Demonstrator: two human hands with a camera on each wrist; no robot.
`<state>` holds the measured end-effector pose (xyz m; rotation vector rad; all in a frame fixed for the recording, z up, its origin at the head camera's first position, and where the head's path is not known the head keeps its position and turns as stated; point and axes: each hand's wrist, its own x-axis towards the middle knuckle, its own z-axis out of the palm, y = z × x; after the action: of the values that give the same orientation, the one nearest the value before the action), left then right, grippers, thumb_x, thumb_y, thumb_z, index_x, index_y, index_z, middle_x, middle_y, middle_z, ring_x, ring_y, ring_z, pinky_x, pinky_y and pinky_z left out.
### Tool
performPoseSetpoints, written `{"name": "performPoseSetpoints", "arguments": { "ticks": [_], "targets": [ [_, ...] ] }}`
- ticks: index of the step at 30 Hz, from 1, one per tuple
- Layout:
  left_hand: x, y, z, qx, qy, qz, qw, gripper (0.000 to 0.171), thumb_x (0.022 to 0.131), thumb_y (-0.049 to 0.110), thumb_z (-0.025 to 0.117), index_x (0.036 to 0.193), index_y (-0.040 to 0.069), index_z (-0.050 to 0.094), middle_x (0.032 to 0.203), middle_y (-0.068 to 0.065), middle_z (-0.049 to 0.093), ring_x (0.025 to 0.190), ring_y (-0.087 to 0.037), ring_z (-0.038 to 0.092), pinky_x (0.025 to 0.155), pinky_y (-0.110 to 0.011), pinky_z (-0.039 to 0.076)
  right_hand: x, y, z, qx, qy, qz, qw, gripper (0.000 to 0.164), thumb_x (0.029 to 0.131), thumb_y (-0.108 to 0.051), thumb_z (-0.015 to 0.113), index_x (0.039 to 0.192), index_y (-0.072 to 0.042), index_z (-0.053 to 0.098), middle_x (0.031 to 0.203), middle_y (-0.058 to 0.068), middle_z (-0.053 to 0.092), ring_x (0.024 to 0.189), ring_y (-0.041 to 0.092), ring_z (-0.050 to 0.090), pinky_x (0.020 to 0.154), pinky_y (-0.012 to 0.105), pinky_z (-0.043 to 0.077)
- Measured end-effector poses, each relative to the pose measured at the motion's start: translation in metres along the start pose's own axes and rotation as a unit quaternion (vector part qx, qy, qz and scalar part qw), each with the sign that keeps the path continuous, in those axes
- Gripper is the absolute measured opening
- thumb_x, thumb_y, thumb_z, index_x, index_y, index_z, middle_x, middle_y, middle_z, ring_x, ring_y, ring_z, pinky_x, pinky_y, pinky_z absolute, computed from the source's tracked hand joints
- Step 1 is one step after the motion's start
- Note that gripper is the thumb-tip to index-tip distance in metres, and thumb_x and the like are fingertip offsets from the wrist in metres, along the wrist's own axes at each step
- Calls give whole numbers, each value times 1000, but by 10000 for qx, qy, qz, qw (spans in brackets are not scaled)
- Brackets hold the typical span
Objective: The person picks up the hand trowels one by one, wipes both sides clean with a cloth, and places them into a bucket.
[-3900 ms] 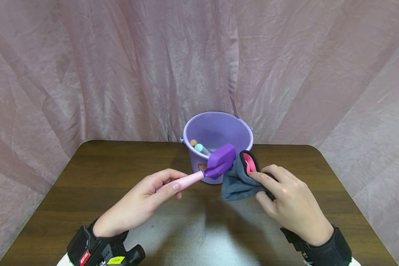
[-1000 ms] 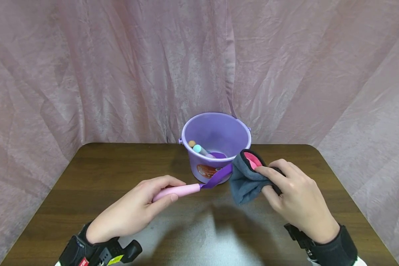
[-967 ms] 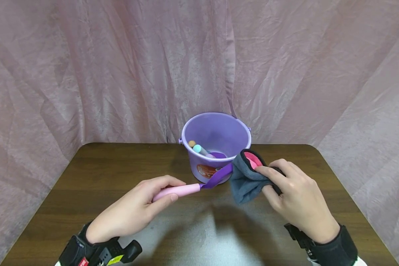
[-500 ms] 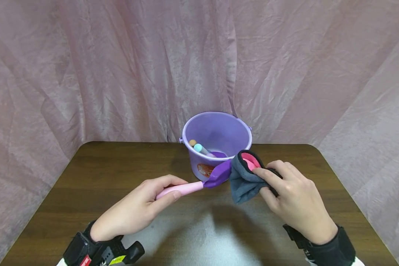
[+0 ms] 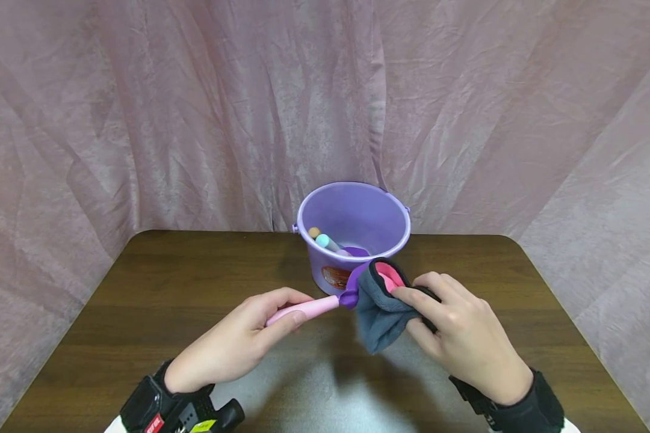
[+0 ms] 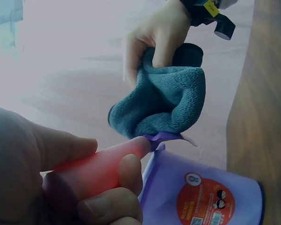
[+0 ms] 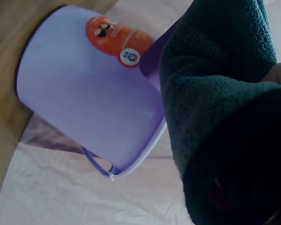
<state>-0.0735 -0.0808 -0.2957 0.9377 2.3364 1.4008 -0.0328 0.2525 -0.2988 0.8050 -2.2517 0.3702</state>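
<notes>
My left hand [image 5: 238,340] grips the pink handle of a toy shovel [image 5: 311,308] in front of the bucket. Its purple blade points right, mostly hidden behind a folded grey-blue cloth [image 5: 381,319] with pink lining and black edging. My right hand [image 5: 460,337] pinches this cloth between thumb and fingers. In the left wrist view the cloth [image 6: 164,101] meets the shovel where blade joins handle. The right wrist view has the cloth [image 7: 215,56] close up, covering most of that hand, with a strip of purple blade beside it.
A lilac bucket [image 5: 316,264] stands upright just behind the hands at the table's far side. Inside lie a light-blue-ended stick [image 5: 325,242], a tan round-ended piece [image 5: 314,232] and something purple. A pink curtain [image 5: 325,108] hangs behind the wooden table [image 5: 195,264].
The right hand has brought the cloth left and toward me, over the blade near the handle. The left hand has shifted slightly right, and the blade has changed its tilt. The bucket stays put.
</notes>
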Motion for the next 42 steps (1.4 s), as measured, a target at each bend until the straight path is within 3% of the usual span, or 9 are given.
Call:
{"name": "performPoseSetpoints", "arguments": {
  "ticks": [9,21,36,42],
  "targets": [
    [3,-2,5,-308,-39,14,9995,25,113,30,55,130,21,70,101,5,68,95,-19,65,82,-31,53,3,-6,5,386,152,-198,9989,39,88,-11,48,111,-13,80,102,2,66,83,17,62,61,32,53],
    [3,-3,1,-522,-73,228,9984,25,113,23,53,131,19,70,97,3,68,87,-19,62,74,-30,49,7,-11,4,851,267,-396,9952,42,88,-7,46,115,-10,79,105,5,67,87,19,63,71,30,51],
    [5,-6,-2,-909,-21,247,9955,26,113,21,54,133,19,70,99,0,71,98,-22,66,86,-31,51,10,-13,6,1616,476,-497,9845,43,85,-1,49,119,-5,77,107,8,68,87,19,63,74,23,49],
    [4,-5,-5,-988,-13,127,9950,27,114,22,52,134,20,70,100,-3,71,98,-25,66,87,-32,52,11,-11,6,1447,549,-514,9866,42,88,-2,49,118,-5,77,106,9,68,87,21,63,75,27,51]
  ]
}}
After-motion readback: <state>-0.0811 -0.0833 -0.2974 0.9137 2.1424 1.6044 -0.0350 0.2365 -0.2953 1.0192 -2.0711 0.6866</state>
